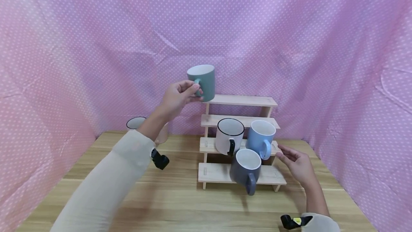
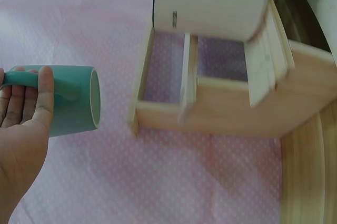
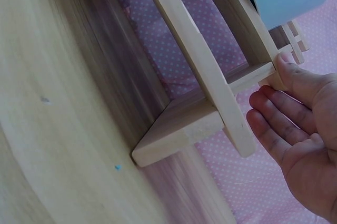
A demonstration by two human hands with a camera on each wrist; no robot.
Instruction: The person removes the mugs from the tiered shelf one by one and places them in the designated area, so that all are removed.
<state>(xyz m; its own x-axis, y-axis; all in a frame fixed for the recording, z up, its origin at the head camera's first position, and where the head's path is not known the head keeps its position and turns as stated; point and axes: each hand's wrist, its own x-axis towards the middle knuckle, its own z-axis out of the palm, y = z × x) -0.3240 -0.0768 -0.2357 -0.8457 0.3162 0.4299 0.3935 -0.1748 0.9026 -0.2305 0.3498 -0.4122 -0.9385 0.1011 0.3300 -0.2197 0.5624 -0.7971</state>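
Left hand [image 1: 179, 97] grips green mug [image 1: 208, 86] by handle [image 2: 22, 78], upper centre; right hand [image 1: 298, 165] pinches shelf [image 1: 211, 148], lower right. Mug likely rigid, breakable; handle's best.

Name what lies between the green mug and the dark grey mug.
In the head view, a black-handled white mug and the rack's upper shelves.

Left sleeve [image 1: 106, 182] up first: long, plain, off-white, running right down to wrist. Black wrist camera [image 1: 160, 159] at cuff, small, chunky, blunt-ended. Over to right sleeve [image 1: 320, 223]: matching off-white, only short stretch in view. Second black wrist camera [image 1: 289, 222] here, crooked outline, and there, bright yellow label [image 1: 297, 221], dark marking too small to read. Left hand [image 1: 180, 96], right hand [image 1: 300, 165]: both bare.
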